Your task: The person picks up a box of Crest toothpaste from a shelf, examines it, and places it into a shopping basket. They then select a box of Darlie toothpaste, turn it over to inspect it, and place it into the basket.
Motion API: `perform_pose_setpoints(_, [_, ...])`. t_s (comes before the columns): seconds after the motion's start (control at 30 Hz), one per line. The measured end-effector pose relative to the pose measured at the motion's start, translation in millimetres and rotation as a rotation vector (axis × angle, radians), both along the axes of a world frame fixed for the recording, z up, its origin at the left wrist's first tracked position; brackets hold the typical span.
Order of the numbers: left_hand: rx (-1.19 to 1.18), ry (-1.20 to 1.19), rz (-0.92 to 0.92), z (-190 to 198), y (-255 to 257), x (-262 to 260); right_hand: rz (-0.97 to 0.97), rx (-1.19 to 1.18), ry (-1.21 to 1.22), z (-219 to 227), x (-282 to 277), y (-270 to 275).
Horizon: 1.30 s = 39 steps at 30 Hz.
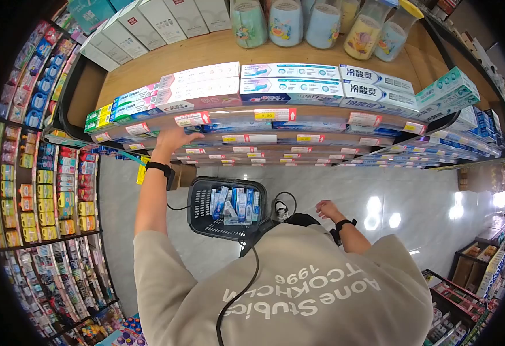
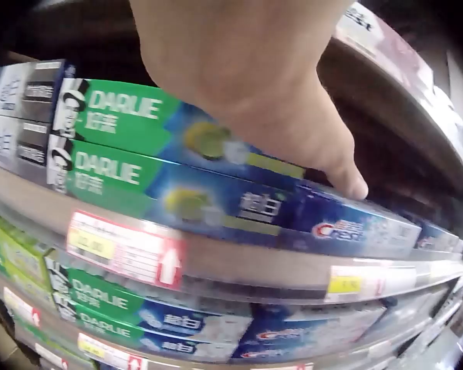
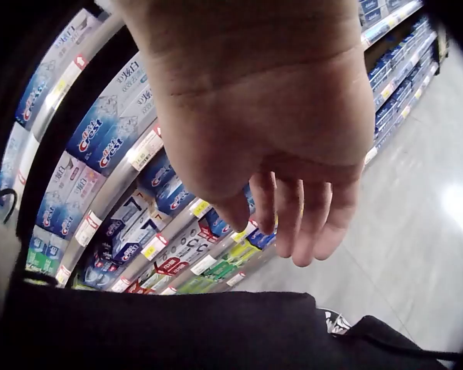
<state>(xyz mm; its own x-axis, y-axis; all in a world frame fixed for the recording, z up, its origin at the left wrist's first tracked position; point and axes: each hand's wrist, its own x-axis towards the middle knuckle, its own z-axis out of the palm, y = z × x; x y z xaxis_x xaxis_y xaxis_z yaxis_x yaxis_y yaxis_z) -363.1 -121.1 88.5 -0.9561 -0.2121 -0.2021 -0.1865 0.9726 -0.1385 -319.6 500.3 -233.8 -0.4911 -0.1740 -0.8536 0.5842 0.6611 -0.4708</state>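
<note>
My left hand (image 1: pixel 173 140) reaches into the shelf tier just below the top display. In the left wrist view this hand (image 2: pixel 251 73) lies over green and blue Darlie toothpaste boxes (image 2: pixel 112 169), stacked two high. Its thumb stretches out straight, the tip right at the top edge of a blue Crest toothpaste box (image 2: pixel 355 223); the other fingers are hidden behind the hand. Out to the right of the body, my right hand (image 1: pixel 326 209) hangs loosely curled with nothing in it. A dark shopping basket (image 1: pixel 198 222) in front of me contains several blue and white boxes (image 1: pixel 241 205).
The top shelf (image 1: pixel 206 46) carries toothpaste boxes (image 1: pixel 293 86) along its front and cups behind. Price tags (image 1: pixel 275 114) line the shelf edges. A cardboard box (image 1: pixel 183 176) stands beside the basket. More stocked racks (image 1: pixel 51 196) rise at the left. Grey floor (image 1: pixel 333 179) surrounds the basket.
</note>
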Motion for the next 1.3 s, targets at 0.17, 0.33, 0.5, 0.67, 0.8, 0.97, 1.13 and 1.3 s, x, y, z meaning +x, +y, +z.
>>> perform_pose_setpoints(0.17, [0.213,-0.001,-0.113,-1,72,-23,0.005,0.057,-0.051,-4,13,18])
perform_pose_setpoints(0.33, [0.641,0.117,0.063,-103,96,-79,0.022,0.108,-0.086,3,18,27])
perform_pose_setpoints(0.5, [0.913,0.076,0.213,-106,91,-74,-0.100,-0.028,0.014,-6,15,31])
perform_pose_setpoints(0.67, [0.963,0.011,0.277,-82,100,-63,-0.186,-0.051,-0.013,-4,33,33])
perform_pose_setpoints(0.8, [0.817,0.105,0.264,-96,99,-67,-0.147,0.032,-0.085,-12,56,46])
perform_pose_setpoints(0.97, [0.385,0.252,-0.078,-126,89,-90,-0.151,0.057,-0.147,-12,63,54])
perform_pose_setpoints(1.13, [0.169,0.322,-0.157,-31,114,-40,-0.156,0.010,-0.126,-18,48,45])
perform_pose_setpoints(1.3, [-0.065,0.364,-0.132,-11,75,14,-0.105,0.001,-0.097,-20,27,16])
